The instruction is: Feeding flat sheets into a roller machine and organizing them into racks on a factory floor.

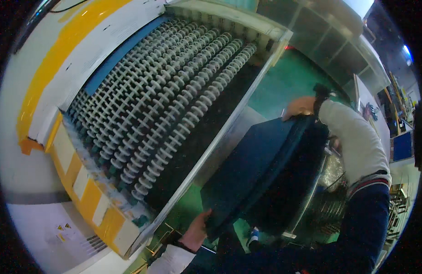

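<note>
A large, dark blue flat panel (254, 150) is held between my two hands, tilted, beside the roller conveyor. It looks like a stiff sheet or a stack of sheets; the dark edge facing me is too dim to tell which. My left hand (195, 232) grips its near lower corner, the fingers partly hidden beneath it. At the far upper edge, my right hand (300, 108) is closed over the panel. White sleeves cover both forearms. On the conveyor, rows of pale roller discs (174, 96) fill the bed, and the panel is apart from them.
A metal side rail (215, 141) runs between the rollers and the panel. Yellow-and-white striped edging (90, 187) borders the machine's near end, with a blue strip (124, 57) along the far left. Green floor (288, 77) shows beyond. Shelving and a blue board (402, 146) stand right.
</note>
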Available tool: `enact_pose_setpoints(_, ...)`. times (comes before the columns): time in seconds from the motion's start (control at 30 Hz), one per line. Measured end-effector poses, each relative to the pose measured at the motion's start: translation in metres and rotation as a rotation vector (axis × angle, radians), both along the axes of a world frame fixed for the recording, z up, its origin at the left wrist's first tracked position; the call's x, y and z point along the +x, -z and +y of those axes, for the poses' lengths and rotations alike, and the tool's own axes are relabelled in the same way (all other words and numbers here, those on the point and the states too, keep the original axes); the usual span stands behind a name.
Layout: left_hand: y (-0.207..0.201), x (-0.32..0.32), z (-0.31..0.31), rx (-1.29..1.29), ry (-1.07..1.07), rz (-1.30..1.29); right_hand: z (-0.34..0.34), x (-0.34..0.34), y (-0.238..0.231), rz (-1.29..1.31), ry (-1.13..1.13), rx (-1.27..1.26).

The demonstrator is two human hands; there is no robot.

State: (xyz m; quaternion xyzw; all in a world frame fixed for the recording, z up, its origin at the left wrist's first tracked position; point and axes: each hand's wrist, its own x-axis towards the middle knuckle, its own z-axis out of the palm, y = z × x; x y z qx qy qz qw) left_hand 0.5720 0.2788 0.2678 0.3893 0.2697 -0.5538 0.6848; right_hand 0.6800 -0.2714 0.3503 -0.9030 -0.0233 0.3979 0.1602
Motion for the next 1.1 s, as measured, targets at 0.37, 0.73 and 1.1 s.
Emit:
enact_pose_setpoints(0.37,0.081,0.050,-0.005,-0.085,-0.658,0.423,0.019,0.073,0.018,0.151,1.138,0.551)
enact_pose_setpoints(0.73,0.085,0.042,-0.013,-0.084,-0.824,0.357,0.023,-0.020,-0.023,-0.672,0.633,0.439)
enact_pose_setpoints(1.1,0.062,-0.084,-0.007,0.051,-0.700,-0.064,0.043,-0.278,-0.062,-0.969,-0.088,0.311)
